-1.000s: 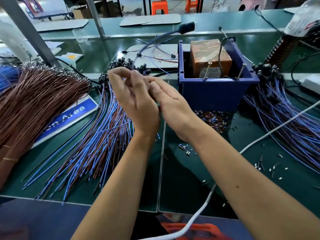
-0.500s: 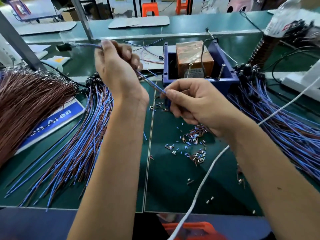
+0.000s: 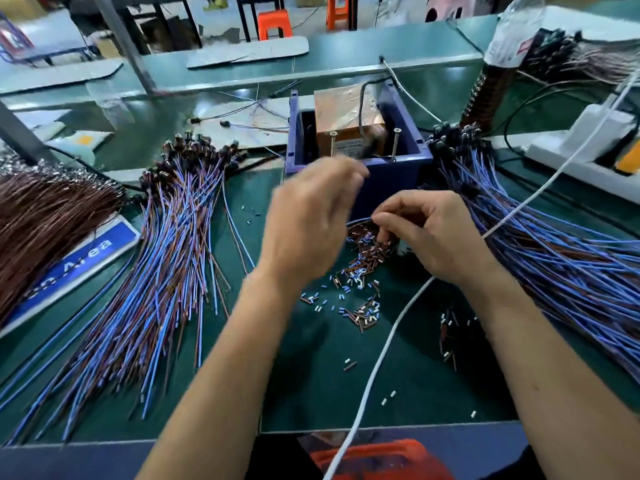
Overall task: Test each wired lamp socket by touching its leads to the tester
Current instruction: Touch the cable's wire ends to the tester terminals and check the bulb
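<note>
Two big fans of wired lamp sockets flank the hands on the green bench [image 3: 311, 403]: one pile [image 3: 162, 271] spread out to the left of the left hand, the other pile [image 3: 554, 258] running off to the right of the right hand, black sockets at the far ends, blue and brown leads trailing toward the person. Farther left lies a thick brown wire bundle [image 3: 45, 223] over a blue sign [image 3: 79, 265].

Just beyond both hands stands the blue box [image 3: 388, 188] holding the tester [image 3: 349, 123], with two upright screws [image 3: 394, 143] at its near rim as contacts. A white cable [image 3: 381, 362] runs under the right forearm.

The left hand [image 3: 308, 230] is blurred, raised just in front of the box, fingers loosely curled; whether it holds anything cannot be told. The right hand [image 3: 433, 233] is curled, its fingertips [image 3: 381, 220] pinching what looks like thin blue leads [image 3: 358, 221] just below the box front, above the scatter of cut insulation bits [image 3: 363, 268] between the wrists. The socket on those leads is not visible.

My reading: the step in hand is bringing one socket's leads up for testing. The next move calls for separating the two bare ends and touching one to each screw, keeping them apart from each other.
</note>
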`<state>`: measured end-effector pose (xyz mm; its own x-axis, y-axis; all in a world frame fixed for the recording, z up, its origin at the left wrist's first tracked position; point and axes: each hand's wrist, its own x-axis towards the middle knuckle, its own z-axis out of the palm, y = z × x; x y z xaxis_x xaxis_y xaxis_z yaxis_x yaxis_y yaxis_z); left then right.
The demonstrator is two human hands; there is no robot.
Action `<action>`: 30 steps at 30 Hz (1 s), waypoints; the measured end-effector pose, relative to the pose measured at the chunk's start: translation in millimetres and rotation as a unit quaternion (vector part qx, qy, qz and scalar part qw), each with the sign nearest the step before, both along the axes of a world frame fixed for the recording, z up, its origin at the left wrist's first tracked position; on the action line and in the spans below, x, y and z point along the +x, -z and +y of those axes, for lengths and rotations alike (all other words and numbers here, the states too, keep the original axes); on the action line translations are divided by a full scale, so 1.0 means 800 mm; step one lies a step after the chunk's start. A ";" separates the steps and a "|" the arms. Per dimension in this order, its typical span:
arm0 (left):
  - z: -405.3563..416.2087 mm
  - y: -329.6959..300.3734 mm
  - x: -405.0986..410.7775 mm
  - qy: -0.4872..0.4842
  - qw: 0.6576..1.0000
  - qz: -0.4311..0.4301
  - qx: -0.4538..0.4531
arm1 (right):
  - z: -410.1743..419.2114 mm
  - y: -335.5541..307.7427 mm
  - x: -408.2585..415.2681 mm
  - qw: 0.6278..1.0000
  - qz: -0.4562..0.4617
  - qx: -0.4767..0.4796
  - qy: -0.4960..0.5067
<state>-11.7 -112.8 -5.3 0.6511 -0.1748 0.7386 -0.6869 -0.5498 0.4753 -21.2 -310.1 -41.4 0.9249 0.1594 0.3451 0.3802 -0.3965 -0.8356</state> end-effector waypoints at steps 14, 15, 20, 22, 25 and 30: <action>-0.004 0.044 0.008 0.053 0.995 0.064 0.062 | 0.002 0.011 0.000 0.988 0.029 0.149 -0.003; -0.005 0.045 0.008 0.065 0.994 0.066 0.049 | 0.003 0.013 0.000 0.989 0.028 0.145 -0.006; -0.007 0.045 0.007 0.078 0.990 0.117 0.000 | 0.005 0.013 -0.001 0.990 0.030 0.136 -0.006; -0.009 0.042 0.005 0.080 0.987 0.136 -0.013 | 0.006 0.013 -0.002 0.990 0.028 0.141 -0.005; -0.011 0.038 0.004 0.094 0.984 0.148 -0.028 | 0.005 0.014 -0.002 0.988 0.023 0.153 -0.008; -0.010 0.037 0.003 0.078 0.985 0.153 -0.032 | 0.007 0.015 -0.002 0.983 0.018 0.182 0.012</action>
<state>-8.9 -120.6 -35.2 0.8141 -0.2504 0.5240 -0.5794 -0.4113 0.7037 -22.7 -304.9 -53.0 0.9398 0.0100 0.3415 0.3412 -0.0763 -0.9369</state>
